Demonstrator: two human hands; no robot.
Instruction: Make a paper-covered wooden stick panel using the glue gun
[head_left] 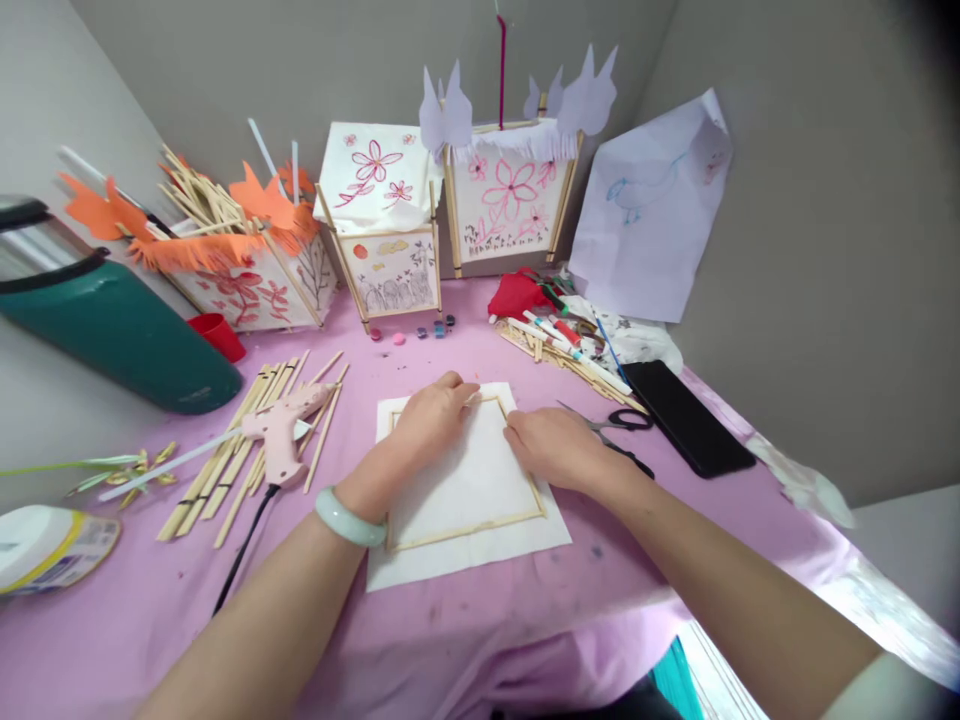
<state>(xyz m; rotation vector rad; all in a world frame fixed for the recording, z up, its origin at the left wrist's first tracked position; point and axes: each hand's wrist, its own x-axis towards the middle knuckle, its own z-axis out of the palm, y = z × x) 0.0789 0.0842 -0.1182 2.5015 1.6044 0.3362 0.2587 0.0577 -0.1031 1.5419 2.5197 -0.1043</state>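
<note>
A square frame of thin wooden sticks [480, 528] lies on a white sheet of paper [457, 560] in the middle of the pink-covered table. My left hand [427, 420] rests palm down on the frame's far edge, fingers together and pressing flat. A pale green bangle [346, 517] sits on that wrist. My right hand [551, 448] lies over the frame's right side, fingertips pressed to the stick near its far corner. Neither hand lifts anything.
A pink glue gun [281, 432] lies on a spread of wooden sticks [232, 460] to the left. Scissors [619, 425] and a black phone [686, 415] lie to the right. Three paper lanterns [390, 230] stand at the back, with markers [559, 335], a green flask [112, 330] and a tape roll [45, 545].
</note>
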